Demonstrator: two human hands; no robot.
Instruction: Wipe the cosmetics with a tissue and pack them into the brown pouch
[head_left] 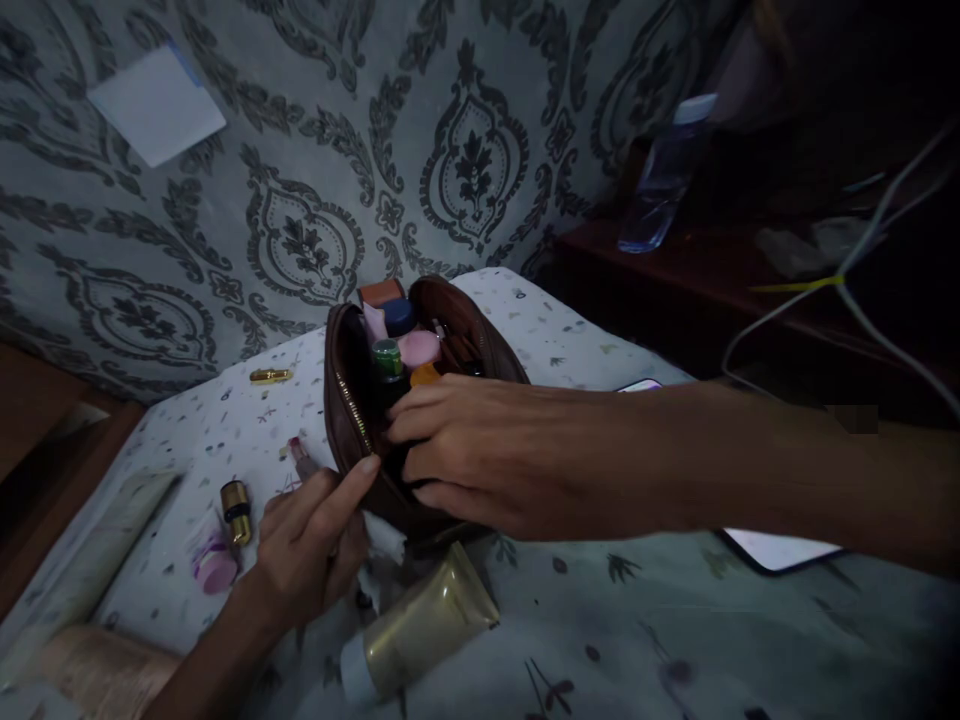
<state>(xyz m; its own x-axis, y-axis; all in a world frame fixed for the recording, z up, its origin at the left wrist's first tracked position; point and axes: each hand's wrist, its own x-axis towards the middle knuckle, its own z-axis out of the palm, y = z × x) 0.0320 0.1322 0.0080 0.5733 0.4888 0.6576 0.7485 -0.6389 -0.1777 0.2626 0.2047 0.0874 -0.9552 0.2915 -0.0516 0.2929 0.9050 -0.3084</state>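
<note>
Brown pouch [352, 400]: unzipped, standing on patterned bedsheet [600, 620], stuffed with small bottles
Right hand [480, 455]: fingers curled together, reaching into pouch mouth
Left hand [315, 540]: thumb and forefinger pinching pouch's zip edge
Gold tube [420, 625]: lying just in front of pouch
Lipstick [236, 510]: left of left hand

An open brown zipped pouch [352, 400] stands on the patterned bedsheet [600, 620], small bottles inside it. Left of it lie a gold lipstick tube [271, 376] and a pink round jar [215, 570]; before it lies a gold squeeze tube [420, 625].
</note>
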